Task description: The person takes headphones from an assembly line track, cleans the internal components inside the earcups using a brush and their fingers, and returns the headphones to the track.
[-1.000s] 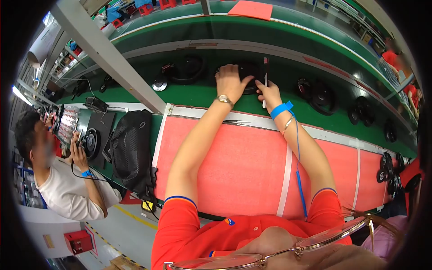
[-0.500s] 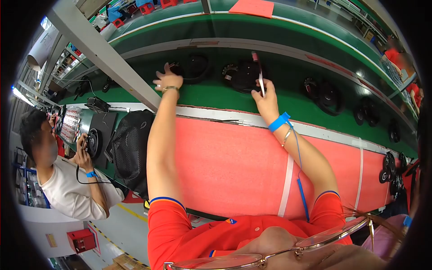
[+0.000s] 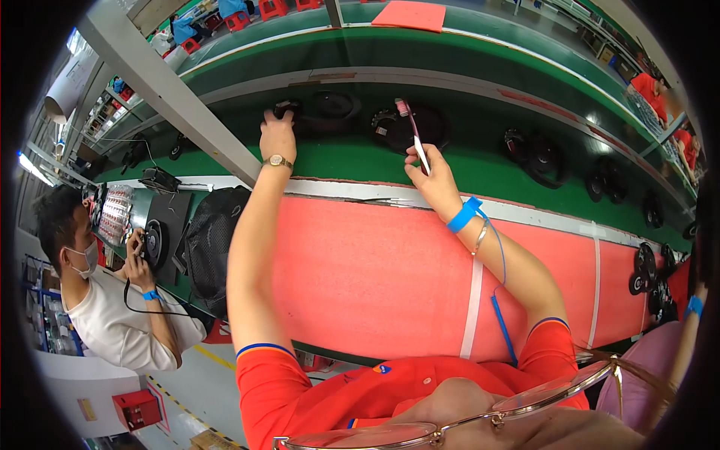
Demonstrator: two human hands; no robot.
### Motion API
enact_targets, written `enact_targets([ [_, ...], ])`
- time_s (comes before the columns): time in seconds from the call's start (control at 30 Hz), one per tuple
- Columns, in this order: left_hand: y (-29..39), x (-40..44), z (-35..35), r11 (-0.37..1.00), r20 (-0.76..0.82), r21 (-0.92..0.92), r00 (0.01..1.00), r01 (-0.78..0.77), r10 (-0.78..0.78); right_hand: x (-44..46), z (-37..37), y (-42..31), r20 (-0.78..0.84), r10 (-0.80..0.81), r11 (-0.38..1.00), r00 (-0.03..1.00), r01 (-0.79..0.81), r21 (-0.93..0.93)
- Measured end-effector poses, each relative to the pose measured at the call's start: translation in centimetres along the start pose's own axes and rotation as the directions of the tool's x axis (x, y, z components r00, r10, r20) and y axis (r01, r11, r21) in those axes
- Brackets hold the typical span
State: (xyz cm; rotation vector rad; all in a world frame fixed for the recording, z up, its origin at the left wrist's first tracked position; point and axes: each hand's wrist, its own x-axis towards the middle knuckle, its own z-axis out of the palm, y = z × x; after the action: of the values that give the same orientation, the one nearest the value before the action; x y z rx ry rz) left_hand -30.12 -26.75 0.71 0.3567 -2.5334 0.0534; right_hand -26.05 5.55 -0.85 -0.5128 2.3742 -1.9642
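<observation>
My left hand reaches onto the green belt at the upper left, its fingertips at a small black part beside a black ring-shaped part. What the fingertips touch is partly hidden. My right hand is closed around the white handle of a brush with pinkish bristles, which point up and away. Just beyond the brush lies a black round assembly with a smaller part at its left. A blue wrist strap with a coiled cord is on my right wrist.
More black assemblies lie along the belt to the right. A pink mat covers the near bench. A grey post and a black mesh bag stand left. A masked co-worker sits at the far left; another person is at the right edge.
My left hand has moved left from the middle assembly to the small part on the left. My right hand has shifted slightly left and nearer, with the brush now tilted left.
</observation>
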Motion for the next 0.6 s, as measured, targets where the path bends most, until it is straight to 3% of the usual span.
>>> enact_targets([
  [0.03, 1.0, 0.2, -1.8, 0.998, -0.021, 0.013, 0.998, -0.054, 0.054, -0.2, 0.0, -0.6, 0.003, 0.003, 1.000, 1.000, -0.003, 0.002],
  [0.1, 3.1, -0.4, -6.5, 0.994, -0.016, 0.001, 0.994, -0.109, 0.109, -0.8, -0.1, -2.8, 0.190, 0.230, 0.918, 0.955, -0.277, 0.283],
  [0.13, 4.0, -1.1, -8.7, 0.986, -0.014, -0.014, 0.986, -0.164, 0.164, -1.1, 0.0, -3.6, 0.189, 0.233, 0.916, 0.954, -0.280, 0.288],
  [0.2, 5.3, -3.1, -11.8, 0.978, -0.001, -0.031, 0.978, -0.208, 0.208, -1.8, 0.4, -5.0, 0.225, 0.360, 0.770, 0.905, -0.425, 0.476],
  [0.27, 6.8, -6.2, -14.8, 0.926, -0.104, -0.174, 0.942, -0.334, 0.320, -3.0, -0.1, -6.1, 0.224, 0.402, 0.717, 0.888, -0.457, 0.526],
  [0.33, 8.4, -9.9, -17.6, 0.903, -0.101, -0.238, 0.933, -0.359, 0.344, -4.7, -1.4, -5.7, 0.376, 0.312, 0.670, 0.873, -0.482, 0.564],
  [0.4, 9.0, -13.7, -19.1, 0.895, -0.053, -0.290, 0.940, -0.338, 0.338, -7.2, -2.1, -6.5, 0.214, 0.382, 0.625, 0.899, -0.422, 0.657],
  [0.53, 8.3, -20.4, -20.4, 0.832, 0.098, -0.451, 0.908, -0.325, 0.408, -12.2, -7.4, -4.5, 0.230, 0.460, 0.621, 0.858, -0.496, 0.607],
  [0.6, 8.8, -23.1, -21.5, 0.777, 0.167, -0.531, 0.858, -0.337, 0.486, -14.7, -10.1, -4.4, 0.193, 0.482, 0.721, 0.854, -0.513, 0.466],
])
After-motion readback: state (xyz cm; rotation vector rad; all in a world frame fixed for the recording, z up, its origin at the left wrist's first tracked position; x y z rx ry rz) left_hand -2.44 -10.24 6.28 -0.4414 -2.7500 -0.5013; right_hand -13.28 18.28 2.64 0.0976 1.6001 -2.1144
